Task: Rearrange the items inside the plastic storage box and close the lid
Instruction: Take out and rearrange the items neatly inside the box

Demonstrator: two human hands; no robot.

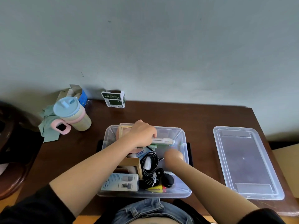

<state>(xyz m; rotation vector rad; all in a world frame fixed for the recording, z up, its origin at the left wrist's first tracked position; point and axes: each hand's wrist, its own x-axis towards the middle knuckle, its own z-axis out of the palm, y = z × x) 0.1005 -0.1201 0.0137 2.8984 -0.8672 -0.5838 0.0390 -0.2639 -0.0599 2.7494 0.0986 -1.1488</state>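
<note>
Fingers of the left hand (pixel 142 135) were pinched in a grip on a white pen-like stick (pixel 163 140), held over the far half of the box (pixel 186 160), likely so it could be laid flat along the far wall. Its long axis ran left to right, tip pointing right. The right hand (pixel 174 155) was blurred low inside the box; whether it was spread or closed could not be told. Cables (pixel 149 167) and a carton (pixel 120 182) were packed at the near end. The box sat mid-counter (pixel 202 117), lengthwise away from the person, with the lid (pixel 246 160) laid apart to its right.
</note>
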